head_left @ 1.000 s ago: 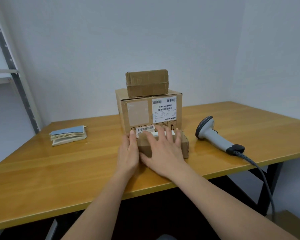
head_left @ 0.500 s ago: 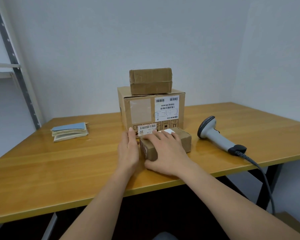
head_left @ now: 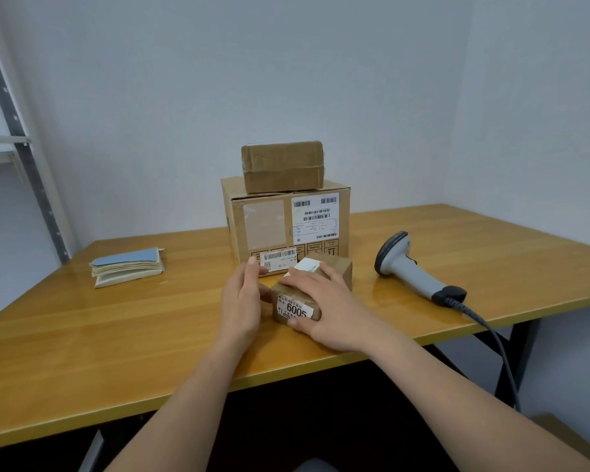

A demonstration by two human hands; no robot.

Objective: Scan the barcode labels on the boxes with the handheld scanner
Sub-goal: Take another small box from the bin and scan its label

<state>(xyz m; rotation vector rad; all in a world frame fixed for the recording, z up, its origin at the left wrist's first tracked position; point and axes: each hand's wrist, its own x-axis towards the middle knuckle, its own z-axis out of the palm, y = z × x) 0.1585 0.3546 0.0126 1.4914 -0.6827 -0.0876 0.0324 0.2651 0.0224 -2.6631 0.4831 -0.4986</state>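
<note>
A small brown box (head_left: 338, 271) lies on the wooden table (head_left: 116, 321), turned at an angle; its near end shows a white label reading 6005 (head_left: 295, 310). My right hand (head_left: 324, 301) lies over the box top with the thumb against its near end. Just left of the box, apart from it, my left hand (head_left: 242, 301) stands on edge with straight fingers. Behind stands a large carton (head_left: 266, 226) with barcode labels (head_left: 315, 216) on its front, and a taped brown box (head_left: 282, 166) on top. The grey handheld scanner (head_left: 413, 269) lies to the right, untouched.
A stack of papers with a blue cover (head_left: 128, 267) lies at the left of the table. The scanner's cable (head_left: 491, 338) runs over the right front edge. A metal shelf frame (head_left: 21, 137) stands at the far left against the wall.
My right hand has turned the small box so that its labelled end faces me. My left hand has come off the box and now stands beside it.
</note>
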